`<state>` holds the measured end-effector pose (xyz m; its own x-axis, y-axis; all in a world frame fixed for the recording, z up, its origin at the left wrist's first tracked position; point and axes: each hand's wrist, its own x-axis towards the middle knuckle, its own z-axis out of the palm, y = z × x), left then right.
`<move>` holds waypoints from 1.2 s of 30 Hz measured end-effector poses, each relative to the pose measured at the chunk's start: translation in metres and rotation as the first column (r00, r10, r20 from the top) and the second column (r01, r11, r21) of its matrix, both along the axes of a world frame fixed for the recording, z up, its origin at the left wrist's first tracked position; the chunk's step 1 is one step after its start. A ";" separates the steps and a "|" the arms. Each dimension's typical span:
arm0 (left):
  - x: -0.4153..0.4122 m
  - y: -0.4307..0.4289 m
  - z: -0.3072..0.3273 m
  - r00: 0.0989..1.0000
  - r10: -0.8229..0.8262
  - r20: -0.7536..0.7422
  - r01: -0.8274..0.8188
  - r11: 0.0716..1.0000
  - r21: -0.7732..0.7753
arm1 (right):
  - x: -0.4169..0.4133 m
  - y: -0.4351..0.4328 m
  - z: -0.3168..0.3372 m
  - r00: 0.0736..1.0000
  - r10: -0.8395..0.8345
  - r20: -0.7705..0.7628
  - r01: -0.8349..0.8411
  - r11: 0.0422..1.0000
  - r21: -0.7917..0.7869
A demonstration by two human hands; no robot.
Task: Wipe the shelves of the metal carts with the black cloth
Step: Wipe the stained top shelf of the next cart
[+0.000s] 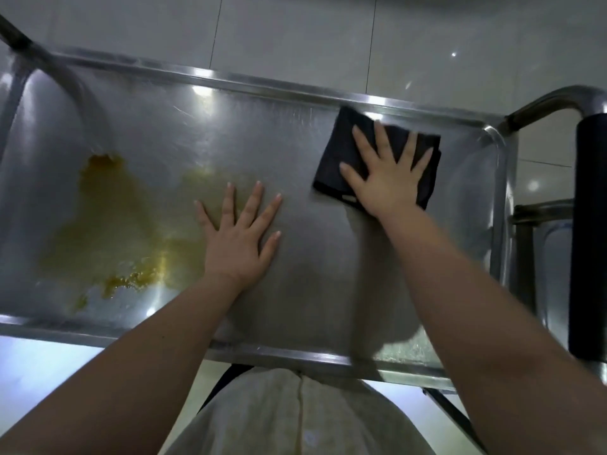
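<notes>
We are looking straight down at the top shelf (pixel 295 152) of a metal cart, a shiny steel tray with a raised rim, standing on a pale tiled floor (pixel 295 34). Our right hand (pixel 387 178) lies flat with fingers spread on top of the folded black cloth (pixel 341 149), pressing it against the shelf at the far right, just beside the far rim; the hand is not gripping the cloth, only holding it down with an open palm. Our left hand (pixel 239 238) is also open, fingers splayed, resting bare on the steel near the middle of the shelf, seemingly to steady us. To the left of that hand spreads a yellowish-brown stain (pixel 108 221), with a wetter, brighter patch along its near edge. A padded dark handle (pixel 588 231) stands at the far right of the cart. We judge the wiping of this shelf to be under way at its right end, with the dirtiest part untouched. The next move calls for sliding the cloth leftward under firm pressure, across the stain, and lifting the left hand out of the way.
</notes>
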<state>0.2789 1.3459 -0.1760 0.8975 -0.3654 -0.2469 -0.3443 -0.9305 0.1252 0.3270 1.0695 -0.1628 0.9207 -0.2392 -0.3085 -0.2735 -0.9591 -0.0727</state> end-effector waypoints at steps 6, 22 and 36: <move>-0.001 -0.002 0.004 0.999 0.032 -0.015 -0.032 0.999 -0.004 | -0.041 0.010 0.001 1.000 0.004 0.016 -0.005 1.000 0.021; -0.002 -0.003 0.003 0.999 0.033 0.013 -0.034 0.999 0.007 | -0.013 -0.084 0.004 0.986 -0.164 -0.002 0.164 0.985 0.046; -0.003 -0.005 0.001 0.999 0.047 0.022 -0.047 0.999 -0.008 | -0.277 -0.006 0.013 0.987 -0.034 -0.159 0.047 0.996 0.079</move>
<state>0.2762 1.3412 -0.1748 0.9189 -0.3242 -0.2247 -0.3029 -0.9448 0.1247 0.0498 1.0636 -0.1495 0.8492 -0.2433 -0.4687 -0.3265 -0.9395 -0.1040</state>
